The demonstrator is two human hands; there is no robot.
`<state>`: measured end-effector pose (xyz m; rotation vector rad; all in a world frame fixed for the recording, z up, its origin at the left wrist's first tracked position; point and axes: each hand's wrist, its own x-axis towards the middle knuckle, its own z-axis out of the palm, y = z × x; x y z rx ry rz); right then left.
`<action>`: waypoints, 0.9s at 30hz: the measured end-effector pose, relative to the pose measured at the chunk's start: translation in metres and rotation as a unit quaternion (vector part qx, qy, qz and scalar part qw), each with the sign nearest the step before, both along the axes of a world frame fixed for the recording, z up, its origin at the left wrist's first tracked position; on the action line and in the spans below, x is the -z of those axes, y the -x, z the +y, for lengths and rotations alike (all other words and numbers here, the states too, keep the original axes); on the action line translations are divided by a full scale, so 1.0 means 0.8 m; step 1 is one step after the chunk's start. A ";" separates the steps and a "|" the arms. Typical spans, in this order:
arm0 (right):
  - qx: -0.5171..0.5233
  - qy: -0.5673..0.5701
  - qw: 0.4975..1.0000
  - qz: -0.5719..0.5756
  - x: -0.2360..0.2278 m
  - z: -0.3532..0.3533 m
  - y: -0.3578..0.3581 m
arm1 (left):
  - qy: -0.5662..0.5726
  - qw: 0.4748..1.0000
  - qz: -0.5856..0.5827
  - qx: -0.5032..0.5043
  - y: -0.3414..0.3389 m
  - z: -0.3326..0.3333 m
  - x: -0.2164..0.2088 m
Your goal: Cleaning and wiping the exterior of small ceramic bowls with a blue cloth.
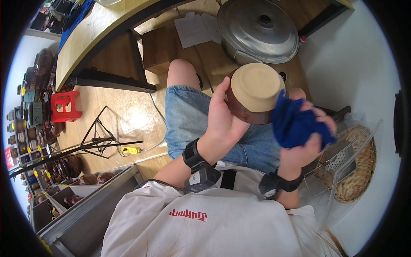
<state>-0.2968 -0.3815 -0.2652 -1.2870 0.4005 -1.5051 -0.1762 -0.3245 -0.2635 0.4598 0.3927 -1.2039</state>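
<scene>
A round ceramic pot (256, 88), brown-glazed on its side with a bare beige base, is held above my lap with its base turned up toward me. My left hand (224, 115) grips its left side, thumb along the wall and fingers beneath. A crumpled dark blue cloth (295, 122) is bunched in my right hand (310, 143), against the pot's right side. The cloth hides part of that side. The pot's mouth faces away from view.
Ahead stand a large lidded metal pot (257, 32) and a brown box (156, 49) by a wooden table (107, 25). At left are a red stool (65, 106), a black stand (98, 141) and a yellow power strip (130, 150). A wicker basket (357, 171) leans at right.
</scene>
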 end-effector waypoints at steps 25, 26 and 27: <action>0.048 0.217 0.945 0.238 0.023 0.000 -0.011 | 0.053 0.998 -0.031 -0.019 0.011 0.001 0.008; 0.047 0.222 0.944 0.237 0.025 0.001 -0.011 | 0.053 0.998 -0.031 -0.019 0.011 0.001 0.008; 0.045 0.228 0.944 0.236 0.027 0.002 -0.011 | 0.045 0.998 -0.038 -0.020 0.012 0.000 0.008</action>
